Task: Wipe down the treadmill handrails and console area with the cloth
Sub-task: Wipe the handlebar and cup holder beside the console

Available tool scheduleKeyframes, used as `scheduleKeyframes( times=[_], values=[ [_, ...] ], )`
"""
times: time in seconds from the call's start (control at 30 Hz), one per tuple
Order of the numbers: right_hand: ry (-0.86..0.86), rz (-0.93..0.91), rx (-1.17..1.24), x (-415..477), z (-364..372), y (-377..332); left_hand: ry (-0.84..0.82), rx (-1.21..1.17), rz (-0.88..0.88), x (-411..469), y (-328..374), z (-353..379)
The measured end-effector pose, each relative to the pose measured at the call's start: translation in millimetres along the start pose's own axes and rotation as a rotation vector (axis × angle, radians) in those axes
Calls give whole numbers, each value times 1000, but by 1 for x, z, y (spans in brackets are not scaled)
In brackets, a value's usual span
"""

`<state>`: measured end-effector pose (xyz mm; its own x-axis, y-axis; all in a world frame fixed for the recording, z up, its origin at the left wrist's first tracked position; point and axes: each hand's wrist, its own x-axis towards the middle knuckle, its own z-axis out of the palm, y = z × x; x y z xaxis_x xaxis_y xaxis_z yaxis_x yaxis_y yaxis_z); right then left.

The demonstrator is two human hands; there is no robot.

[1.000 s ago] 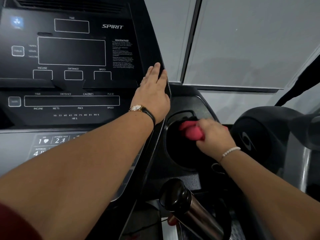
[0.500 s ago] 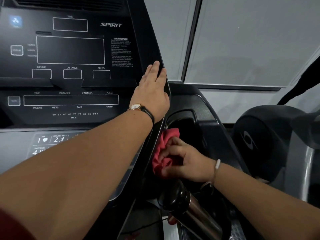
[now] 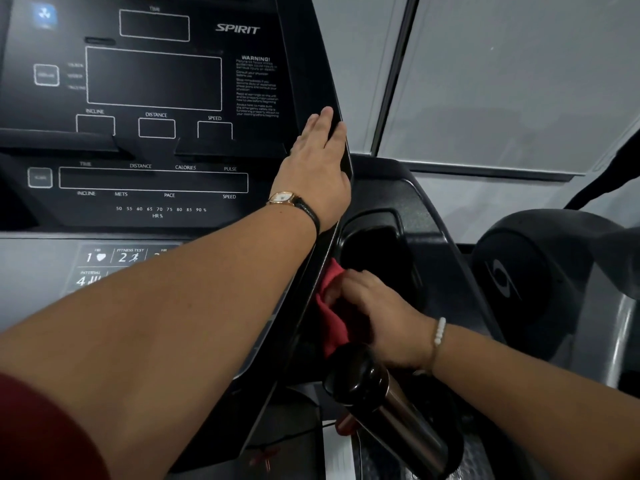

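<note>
The black treadmill console [image 3: 156,181] fills the left half of the view. My left hand [image 3: 317,168] lies flat with straight fingers against the console's right edge, a watch on its wrist. Below it, my right hand [image 3: 374,317] presses a red cloth [image 3: 330,317] against the console's dark side panel, beside the cup holder recess [image 3: 377,258]. The fingers are curled over the cloth. A beaded bracelet sits on the right wrist.
A black-capped steel bottle [image 3: 384,400] stands in a holder just below my right hand. To the right is a neighbouring machine's dark rounded housing [image 3: 519,271]. Grey wall panels [image 3: 502,81] rise behind.
My right hand carried the cloth from the cup holder's right rim to the console's side panel, then slid slightly down it. The left hand stayed put.
</note>
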<state>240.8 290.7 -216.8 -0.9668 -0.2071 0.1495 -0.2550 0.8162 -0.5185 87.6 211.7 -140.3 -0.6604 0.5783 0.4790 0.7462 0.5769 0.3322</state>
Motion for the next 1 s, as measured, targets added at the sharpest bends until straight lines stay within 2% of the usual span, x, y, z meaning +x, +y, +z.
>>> scheduleKeyframes(
  times=[0.13, 0.23, 0.3, 0.37, 0.47, 0.67, 0.8, 0.87, 0.93, 1.0],
  values=[
    [-70, -252, -249, -23, 1, 1, 1, -1, 2, 0, 0, 0],
    [-208, -424, -343, -32, -5, 9, -5, -2, -1, 0, 0, -1],
    [-275, -494, -506, -27, -1, 11, -6, 4, 2, 0, 0, -1],
    [-242, -533, -555, -18, 6, 10, -4, 8, 3, 1, 0, -1],
    [-157, -565, -477, -13, 12, 6, -6, 9, -1, 0, 1, 0],
    [-158, -434, -462, -60, -9, 26, -10, 14, 7, -2, 2, -2],
    [-188, -347, -617, -103, -31, 56, -16, 24, 0, -1, 1, -2],
    [-220, -139, -546, -101, -35, 54, -16, 33, 2, -1, 2, -2],
    [-118, 131, -475, -84, -31, 45, -13, 41, 1, -1, 2, -2],
    [-30, 294, -503, -67, -17, 30, -19, 37, 0, -1, 2, -2]
  ],
)
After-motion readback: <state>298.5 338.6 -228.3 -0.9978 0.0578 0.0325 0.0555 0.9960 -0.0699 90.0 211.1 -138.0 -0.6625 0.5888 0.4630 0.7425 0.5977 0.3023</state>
